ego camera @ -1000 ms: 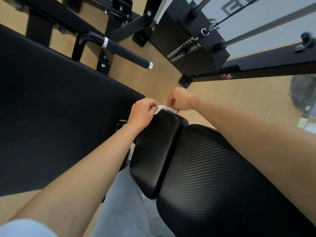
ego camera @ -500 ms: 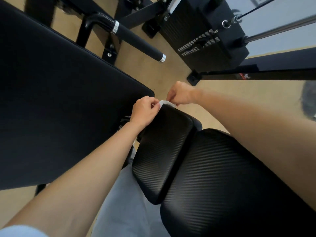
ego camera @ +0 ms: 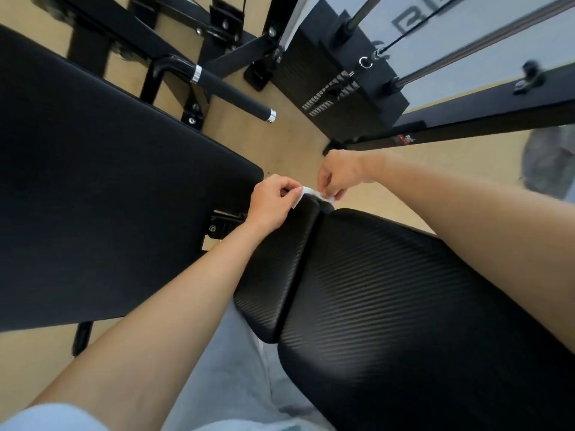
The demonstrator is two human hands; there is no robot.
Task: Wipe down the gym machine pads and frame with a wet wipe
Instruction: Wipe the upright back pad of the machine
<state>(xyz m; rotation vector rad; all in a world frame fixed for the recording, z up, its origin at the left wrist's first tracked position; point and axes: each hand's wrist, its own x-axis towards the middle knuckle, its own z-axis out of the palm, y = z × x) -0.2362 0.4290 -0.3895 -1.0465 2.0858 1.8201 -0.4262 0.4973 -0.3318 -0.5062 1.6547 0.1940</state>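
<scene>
A small white wet wipe (ego camera: 312, 193) is stretched between both hands above the far tip of the narrow textured black pad (ego camera: 273, 269). My left hand (ego camera: 273, 202) pinches its left end. My right hand (ego camera: 337, 175) pinches its right end with curled fingers. A larger textured black seat pad (ego camera: 404, 306) lies right beside the narrow one, under my right forearm. A wide smooth black pad (ego camera: 102, 197) fills the left side.
A black handle bar with chrome rings (ego camera: 230, 91) juts out beyond the smooth pad. The weight stack (ego camera: 336, 79), cable and black frame beam (ego camera: 466, 119) stand at the upper right on a tan floor (ego camera: 292, 150). My grey trouser leg (ego camera: 224, 368) is below.
My hands have drawn slightly apart, and more of the wipe shows between them. The view has shifted a little; both hands stay at the pad's far tip.
</scene>
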